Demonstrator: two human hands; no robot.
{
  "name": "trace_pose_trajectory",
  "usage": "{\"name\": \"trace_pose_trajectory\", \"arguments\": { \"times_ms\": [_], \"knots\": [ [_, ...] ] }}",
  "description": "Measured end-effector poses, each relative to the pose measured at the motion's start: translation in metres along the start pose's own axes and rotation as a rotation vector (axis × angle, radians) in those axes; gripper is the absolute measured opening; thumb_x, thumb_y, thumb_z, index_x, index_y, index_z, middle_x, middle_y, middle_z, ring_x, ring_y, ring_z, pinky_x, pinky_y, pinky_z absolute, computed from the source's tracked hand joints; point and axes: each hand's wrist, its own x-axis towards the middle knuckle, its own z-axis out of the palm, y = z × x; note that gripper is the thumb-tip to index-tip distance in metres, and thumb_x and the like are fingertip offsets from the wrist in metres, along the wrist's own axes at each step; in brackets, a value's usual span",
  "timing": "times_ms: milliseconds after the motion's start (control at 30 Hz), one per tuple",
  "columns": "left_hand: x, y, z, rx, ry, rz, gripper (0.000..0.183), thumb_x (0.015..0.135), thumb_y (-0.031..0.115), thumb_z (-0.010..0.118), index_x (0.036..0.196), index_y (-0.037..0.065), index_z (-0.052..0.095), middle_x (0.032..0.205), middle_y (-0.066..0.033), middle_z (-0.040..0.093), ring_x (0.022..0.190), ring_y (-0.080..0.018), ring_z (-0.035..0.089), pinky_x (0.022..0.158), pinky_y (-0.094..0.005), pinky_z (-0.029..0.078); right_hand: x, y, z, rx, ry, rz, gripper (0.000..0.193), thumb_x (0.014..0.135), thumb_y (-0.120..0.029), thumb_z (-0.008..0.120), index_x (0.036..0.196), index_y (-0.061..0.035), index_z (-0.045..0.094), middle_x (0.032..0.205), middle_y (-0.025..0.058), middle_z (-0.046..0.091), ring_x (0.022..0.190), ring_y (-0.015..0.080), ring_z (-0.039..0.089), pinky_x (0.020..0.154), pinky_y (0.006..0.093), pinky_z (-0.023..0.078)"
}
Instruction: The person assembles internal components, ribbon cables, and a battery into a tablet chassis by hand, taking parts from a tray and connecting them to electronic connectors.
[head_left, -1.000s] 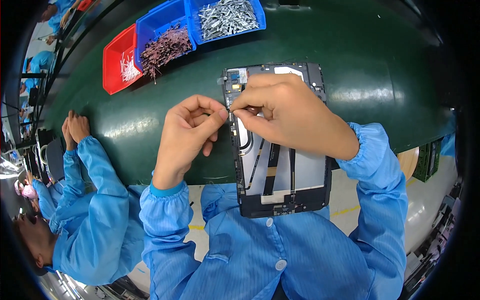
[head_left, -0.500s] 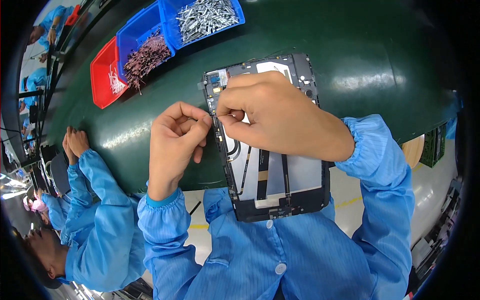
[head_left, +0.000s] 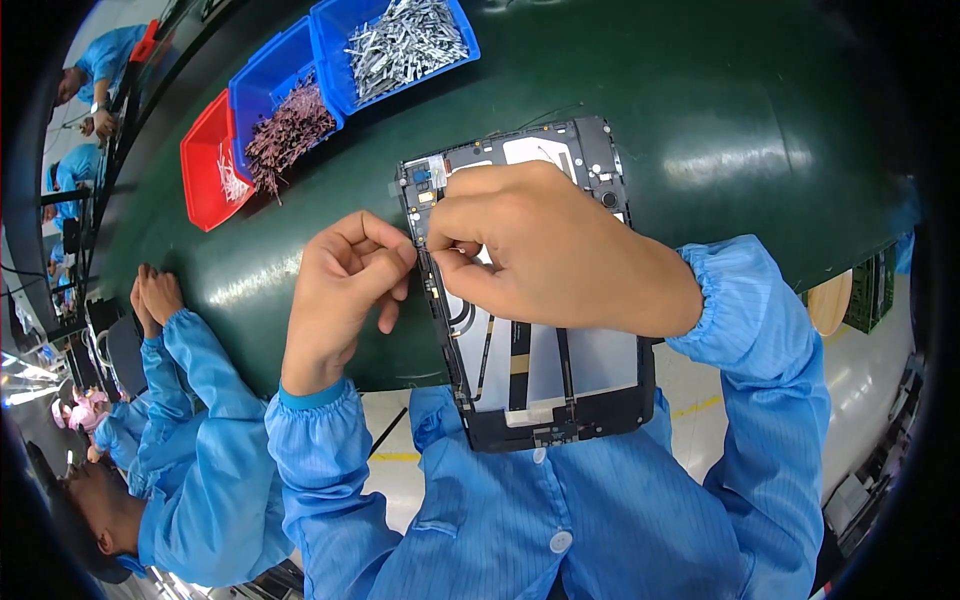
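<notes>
An opened tablet with a black frame, pale inner panel and dark flat cables lies at the table's near edge, its lower end jutting past it. My left hand is at the tablet's left edge, thumb and forefinger pinched together. Across the upper half of the tablet reaches my right hand, its thumb and forefinger pinched close to the same left edge. The fingertips of both hands nearly meet there. Whatever they pinch is too small to make out. The right hand hides part of the tablet's inside.
At the far left stand a red bin with thin white pieces, a blue bin with brownish-pink parts, and another blue bin with silvery strips. A co-worker in blue sits to my left, hands on the green table.
The view has shifted slightly, so tablet and bins sit a little differently in it. Both hands keep their pinch at the tablet's left edge.
</notes>
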Motion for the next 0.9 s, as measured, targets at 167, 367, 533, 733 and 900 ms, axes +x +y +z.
{"name": "trace_pose_trajectory", "arguments": {
  "times_ms": [167, 367, 533, 733, 900],
  "knots": [
    [-0.001, -0.001, 0.002, 0.02, 0.023, 0.023, 0.006, 0.087, 0.002, 0.065, 0.09, -0.001, 0.06, 0.076, -0.0047, 0.063, 0.062, -0.0083, 0.057, 0.042, -0.0211, 0.044, 0.003, -0.009, -0.005, 0.005, 0.017, 0.006, 0.011, 0.076, -0.006, 0.064, 0.071, 0.0032, 0.06, 0.069, 0.018, 0.058, 0.065, 0.0357, 0.06, 0.061, 0.0445, 0.048],
    [-0.002, -0.002, 0.005, 0.013, 0.028, 0.076, 0.008, 0.087, 0.003, 0.065, 0.091, 0.0, 0.059, 0.081, -0.0044, 0.063, 0.064, -0.0075, 0.058, 0.043, -0.0204, 0.045, 0.002, -0.018, -0.012, -0.191, 0.013, 0.114, 0.01, 0.074, -0.005, 0.062, 0.071, 0.0037, 0.059, 0.071, 0.0195, 0.059, 0.067, 0.0382, 0.062, 0.061, 0.0457, 0.05],
    [0.0, 0.0, 0.007, 0.025, 0.02, 0.079, 0.015, 0.086, 0.003, 0.068, 0.095, 0.002, 0.057, 0.078, -0.0015, 0.061, 0.062, -0.0063, 0.058, 0.041, -0.0202, 0.043, 0.004, -0.02, -0.012, -0.212, -0.04, 0.18, 0.011, 0.073, -0.006, 0.061, 0.071, 0.0041, 0.06, 0.071, 0.0211, 0.062, 0.067, 0.0395, 0.062, 0.063, 0.0462, 0.051],
    [0.004, -0.004, 0.004, 0.011, 0.0, 0.104, 0.018, 0.082, 0.005, 0.07, 0.093, 0.003, 0.056, 0.075, -0.0005, 0.06, 0.059, -0.0054, 0.057, 0.039, -0.0191, 0.04, 0.013, -0.024, -0.016, -0.213, -0.13, 0.21, 0.014, 0.073, -0.01, 0.064, 0.072, 0.0042, 0.064, 0.069, 0.021, 0.064, 0.064, 0.0359, 0.065, 0.062, 0.0412, 0.052],
    [0.007, -0.006, 0.009, -0.006, -0.002, 0.127, 0.017, 0.079, 0.005, 0.07, 0.089, 0.003, 0.057, 0.072, -0.0004, 0.059, 0.056, -0.0045, 0.054, 0.039, -0.0192, 0.037, 0.041, -0.007, -0.033, -0.111, -0.086, 0.384, 0.013, 0.077, -0.011, 0.069, 0.075, 0.0018, 0.068, 0.058, 0.0079, 0.061, 0.051, 0.0095, 0.055, 0.049, 0.0264, 0.043]
  ]
}}
